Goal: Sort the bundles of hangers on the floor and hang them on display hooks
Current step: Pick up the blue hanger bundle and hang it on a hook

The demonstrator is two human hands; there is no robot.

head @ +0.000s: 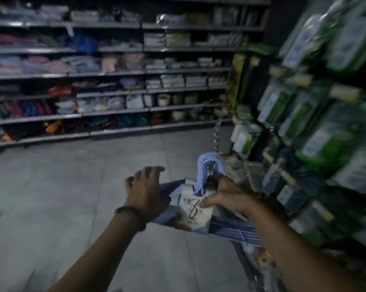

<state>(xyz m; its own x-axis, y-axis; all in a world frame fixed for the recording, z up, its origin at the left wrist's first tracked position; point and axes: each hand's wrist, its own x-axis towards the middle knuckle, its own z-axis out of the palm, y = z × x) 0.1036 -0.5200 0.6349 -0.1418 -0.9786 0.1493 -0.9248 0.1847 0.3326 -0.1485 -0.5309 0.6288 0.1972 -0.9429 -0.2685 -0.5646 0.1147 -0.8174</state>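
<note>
A hanger bundle [195,209] held between both hands in a shop aisle: right hand [224,197] gripping near its hooks, left hand [145,191] spread against its left end

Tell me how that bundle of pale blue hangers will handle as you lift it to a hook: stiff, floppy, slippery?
The bundle of hangers probably stays stiff, since its stacked arms keep their shape across both hands. It may fan out a little: the arms near the left hand look splayed. The paper label could be slick, so the right hand near the hook tops seems the surer hold.
</note>
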